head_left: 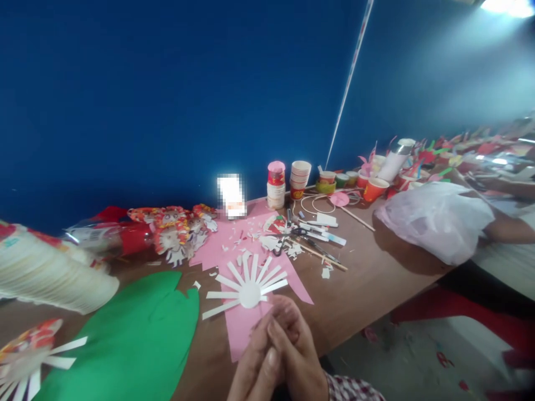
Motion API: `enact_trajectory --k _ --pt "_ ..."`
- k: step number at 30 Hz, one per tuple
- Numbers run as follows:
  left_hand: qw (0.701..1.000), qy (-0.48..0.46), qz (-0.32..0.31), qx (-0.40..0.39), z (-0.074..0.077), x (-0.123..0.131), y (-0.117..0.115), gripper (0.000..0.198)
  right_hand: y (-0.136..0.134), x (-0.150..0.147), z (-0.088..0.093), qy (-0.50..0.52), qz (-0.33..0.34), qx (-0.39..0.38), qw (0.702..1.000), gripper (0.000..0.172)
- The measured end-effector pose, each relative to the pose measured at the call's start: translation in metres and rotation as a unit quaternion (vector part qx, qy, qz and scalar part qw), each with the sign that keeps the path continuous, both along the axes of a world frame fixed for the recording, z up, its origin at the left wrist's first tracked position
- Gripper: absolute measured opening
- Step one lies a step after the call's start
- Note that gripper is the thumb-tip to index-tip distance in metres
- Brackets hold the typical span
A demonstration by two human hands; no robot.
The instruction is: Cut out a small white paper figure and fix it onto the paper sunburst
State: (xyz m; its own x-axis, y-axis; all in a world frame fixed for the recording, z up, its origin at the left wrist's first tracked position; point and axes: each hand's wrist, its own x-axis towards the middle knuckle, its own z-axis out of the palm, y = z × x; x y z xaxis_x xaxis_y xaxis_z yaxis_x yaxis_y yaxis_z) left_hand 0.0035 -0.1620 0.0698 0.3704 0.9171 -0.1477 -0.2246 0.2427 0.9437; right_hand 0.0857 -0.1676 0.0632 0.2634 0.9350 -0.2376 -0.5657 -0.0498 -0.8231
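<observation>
My two hands meet at the bottom centre, pressed together over the table's near edge. My left hand (254, 362) lies against my right hand (295, 345), fingers folded round each other. Whether anything is between them is hidden. Just beyond the fingertips lies a white paper cup cut flat into a sunburst of strips (248, 287), resting on a pink paper sheet (242, 328). Scissors (288, 236) and pens (330, 236) lie farther back among white paper scraps.
A green paper sheet (134, 340) covers the left of the brown table (355, 284). A stack of cups (50, 273) lies on its side at left, printed cut-outs (175, 228) behind. Stacked cups (300, 178), a white plastic bag (434, 220), and another person's arm (512, 228) are to the right.
</observation>
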Motion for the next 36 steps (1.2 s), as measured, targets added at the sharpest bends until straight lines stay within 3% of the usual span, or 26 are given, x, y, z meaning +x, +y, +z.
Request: enact_trajectory --k 4,7,9,11,14,16,22,28,36 --pt "0.972 0.122 -0.029 0.199 -0.005 -0.005 0.006 0.049 0.000 0.008 0.007 0.007 0.037 0.001 0.999 0.037" --pt "0.918 0.163 -0.149 0.329 -0.010 -0.017 0.021 0.066 0.007 0.027 0.012 -0.045 0.063 0.011 0.997 0.039" --pt "0.875 0.203 -0.213 0.385 -0.014 -0.029 0.029 0.065 0.012 0.045 0.012 -0.101 0.015 0.018 0.995 0.040" --pt "0.843 0.271 -0.217 0.411 -0.019 -0.045 0.034 0.060 0.017 0.065 0.010 -0.186 -0.023 0.016 0.982 0.035" --pt "0.817 0.388 -0.152 0.400 -0.029 -0.074 0.036 0.053 0.019 0.094 0.002 -0.288 0.000 -0.009 0.958 0.028" --pt "0.797 0.453 -0.100 0.387 -0.034 -0.096 0.039 0.048 0.017 0.107 -0.005 -0.342 0.050 -0.028 0.938 0.028" --pt "0.727 0.580 -0.001 0.368 -0.040 -0.156 0.057 0.034 0.012 0.104 -0.013 -0.393 0.131 -0.044 0.909 0.028" --pt "0.656 0.663 0.001 0.361 -0.052 -0.194 0.070 0.044 0.013 0.098 -0.009 -0.491 0.150 -0.019 0.858 0.028" --pt "0.625 0.707 -0.024 0.331 -0.053 -0.207 0.068 0.044 0.007 0.127 -0.018 -0.591 0.129 -0.034 0.796 0.025"
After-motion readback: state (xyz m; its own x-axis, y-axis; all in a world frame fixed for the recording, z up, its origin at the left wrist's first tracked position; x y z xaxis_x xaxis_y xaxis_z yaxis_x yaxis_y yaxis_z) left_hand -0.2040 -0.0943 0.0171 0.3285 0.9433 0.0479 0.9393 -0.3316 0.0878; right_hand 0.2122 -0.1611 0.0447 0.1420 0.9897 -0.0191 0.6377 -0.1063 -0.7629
